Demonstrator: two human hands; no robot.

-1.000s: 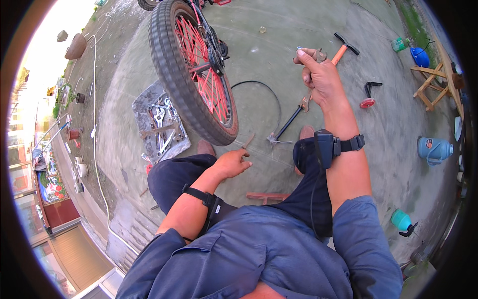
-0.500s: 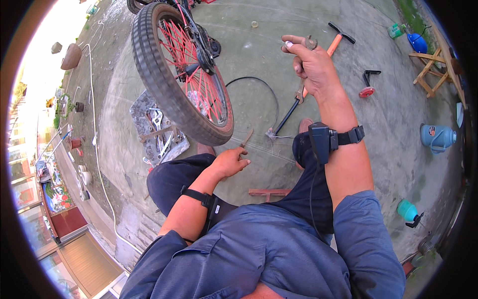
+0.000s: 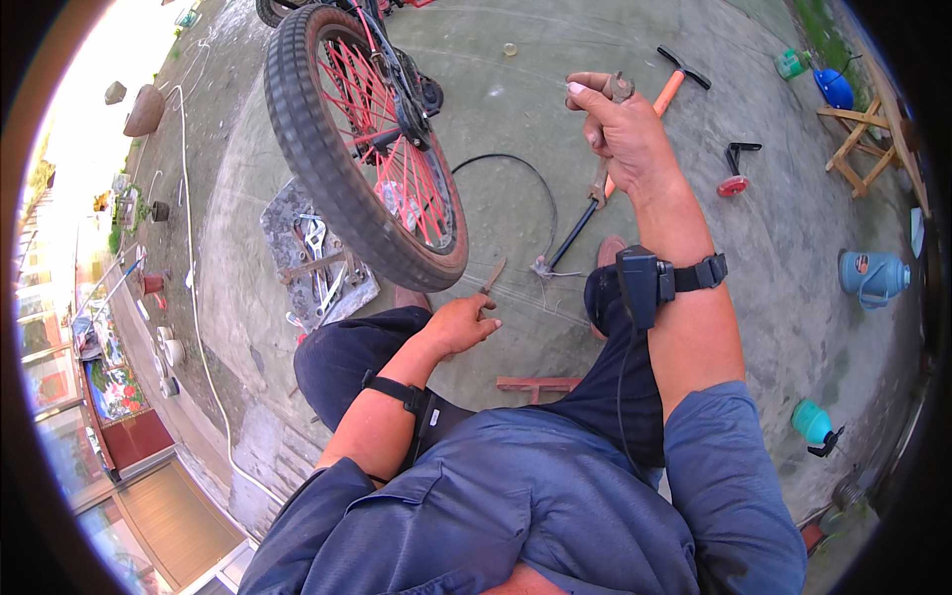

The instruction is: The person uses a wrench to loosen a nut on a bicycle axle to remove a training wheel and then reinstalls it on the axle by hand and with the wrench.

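Note:
My right hand is raised with its fingers curled on a worn wrench; a tiny light piece at its fingertips is too small to name. My left hand, low by my left knee, has its fingers closed on a thin brown tool. In front of me stands a bicycle wheel with a black tire and red spokes, its tread blurred. Beside it lies a metal tray of spanners. An orange-handled pump and a black cable lie beyond my hands.
A red stand piece lies to the right, near a wooden folding stool, blue helmet, blue flask and teal bottle. A white hose, rocks and pots line the left. A red bar lies between my legs.
Compared with a second ago, my right hand and the wheel sit higher and further left in the picture, as the view shifts slightly. Over the last half second almost nothing differs.

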